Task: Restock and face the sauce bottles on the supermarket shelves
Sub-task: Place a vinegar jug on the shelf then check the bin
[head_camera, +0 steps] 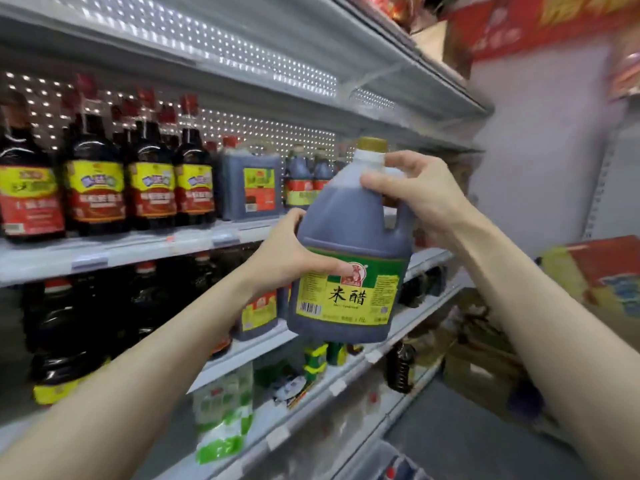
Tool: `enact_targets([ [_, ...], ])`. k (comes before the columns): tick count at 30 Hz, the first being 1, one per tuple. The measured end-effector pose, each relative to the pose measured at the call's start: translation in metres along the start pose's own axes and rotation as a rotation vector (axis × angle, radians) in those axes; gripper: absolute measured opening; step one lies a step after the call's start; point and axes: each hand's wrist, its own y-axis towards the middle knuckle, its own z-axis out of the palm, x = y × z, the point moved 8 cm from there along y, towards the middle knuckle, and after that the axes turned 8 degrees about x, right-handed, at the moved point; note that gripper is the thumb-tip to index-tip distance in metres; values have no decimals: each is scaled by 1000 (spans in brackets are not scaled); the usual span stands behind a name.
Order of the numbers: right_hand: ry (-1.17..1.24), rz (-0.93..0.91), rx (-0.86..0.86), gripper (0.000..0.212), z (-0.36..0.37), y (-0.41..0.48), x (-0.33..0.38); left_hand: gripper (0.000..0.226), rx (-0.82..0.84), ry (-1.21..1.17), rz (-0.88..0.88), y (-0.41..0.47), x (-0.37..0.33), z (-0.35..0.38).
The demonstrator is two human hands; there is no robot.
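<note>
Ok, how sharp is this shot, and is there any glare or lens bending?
Head view: the dark plastic vinegar jug with a green-yellow label is fairly sharp; the dark red-labelled sauce bottles at left and red cardboard box top right are blurred; the perforated white back panel glints; grey shelf edges bow.

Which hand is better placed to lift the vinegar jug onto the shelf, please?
Probably the right hand: it grips the vinegar jug near its handle, while the left hand only steadies its side.

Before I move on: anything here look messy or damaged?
Yes: on the lower shelf a packet lies askew beside the green-capped bottles, not faced. The held vinegar jug looks intact.
</note>
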Motion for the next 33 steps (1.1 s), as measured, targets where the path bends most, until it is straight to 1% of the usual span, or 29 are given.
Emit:
enact_targets([
  [2,-6,6,0,22,-53,6,-10,89,13,-9,3,34,-10,39],
  [3,-45,7,1,26,-80,11,-14,88,20,-15,2,52,-15,59],
  [5,-139,17,19,42,-130,22,-23,88,26,-16,3,87,-24,93],
  [6,-165,24,24,47,-152,26,-27,89,25,-24,10,103,-29,108],
  [9,-184,19,10,40,-211,36,-41,90,48,-20,29,151,-42,152],
  [13,-216,19,-31,36,-277,53,-65,80,92,-13,45,208,-47,198],
  [15,-228,22,-36,32,-303,63,-81,79,110,-13,56,235,-43,216],
  [21,-247,8,-44,35,-369,90,-137,78,127,38,118,322,-16,262],
  [25,-263,-5,-23,38,-405,128,-182,78,113,64,149,386,8,282],
  [29,-257,-33,5,34,-448,194,-245,86,69,106,159,478,47,293],
  [33,-289,-61,44,37,-485,264,-297,86,6,166,174,564,72,295],
])
